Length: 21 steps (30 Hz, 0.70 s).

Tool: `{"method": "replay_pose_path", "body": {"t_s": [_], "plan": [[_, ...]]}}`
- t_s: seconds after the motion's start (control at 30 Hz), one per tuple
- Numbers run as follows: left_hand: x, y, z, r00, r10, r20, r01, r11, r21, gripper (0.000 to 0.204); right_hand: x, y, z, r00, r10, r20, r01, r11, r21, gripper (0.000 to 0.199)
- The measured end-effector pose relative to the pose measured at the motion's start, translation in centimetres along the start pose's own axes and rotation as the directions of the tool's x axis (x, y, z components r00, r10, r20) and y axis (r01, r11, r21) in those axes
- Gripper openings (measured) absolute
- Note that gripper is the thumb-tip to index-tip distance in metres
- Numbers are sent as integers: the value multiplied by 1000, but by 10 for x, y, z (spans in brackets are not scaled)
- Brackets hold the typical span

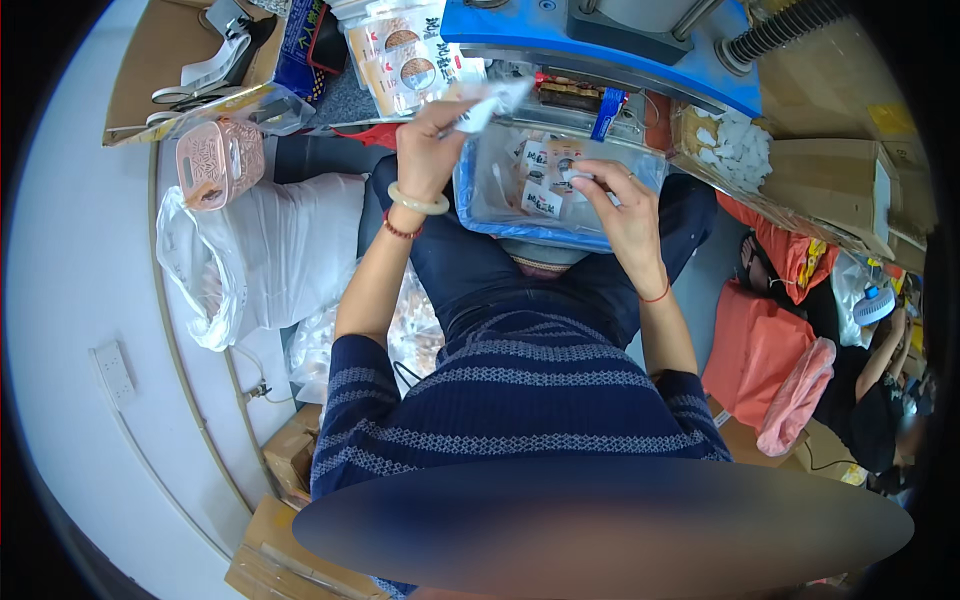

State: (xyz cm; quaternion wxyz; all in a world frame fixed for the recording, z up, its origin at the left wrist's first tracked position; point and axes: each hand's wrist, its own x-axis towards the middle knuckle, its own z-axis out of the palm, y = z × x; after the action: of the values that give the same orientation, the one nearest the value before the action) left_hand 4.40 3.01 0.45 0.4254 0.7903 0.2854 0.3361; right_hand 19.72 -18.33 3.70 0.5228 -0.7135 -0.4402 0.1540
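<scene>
Raised at the left, my left hand [432,150] closes on a small, pale plastic packet [505,98], blurred by motion. My right hand [625,205] hovers over the right half of a blue tub, thumb and fingertips pinched on a small white piece [576,175] whose kind I cannot make out. The blue tub [485,228] sits between my thighs. Inside it lie several flat printed packets [542,198] in clear and orange-brown film. Beyond the tub, a blue machine [590,62] with metal rods overhangs the bench.
Printed film packets [405,65] are stacked at the far left of the machine. A carton of white pieces [735,150] stands on the right. To my left are a pink basket [220,165] and a white sack [290,240]. Another person [870,400] sits far right, beside red bags [760,350].
</scene>
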Motion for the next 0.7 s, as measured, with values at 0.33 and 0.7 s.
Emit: {"method": "replay_pose_path", "body": {"t_s": [0.33, 0.7], "plan": [[5, 70, -3, 730, -310, 609, 364, 931, 37, 20, 55, -48, -28, 963, -268, 24, 268, 949, -168, 15], [26, 9, 63, 506, -334, 796, 862, 222, -455, 25, 51, 19, -73, 990, -55, -131, -53, 714, -698, 24]]}}
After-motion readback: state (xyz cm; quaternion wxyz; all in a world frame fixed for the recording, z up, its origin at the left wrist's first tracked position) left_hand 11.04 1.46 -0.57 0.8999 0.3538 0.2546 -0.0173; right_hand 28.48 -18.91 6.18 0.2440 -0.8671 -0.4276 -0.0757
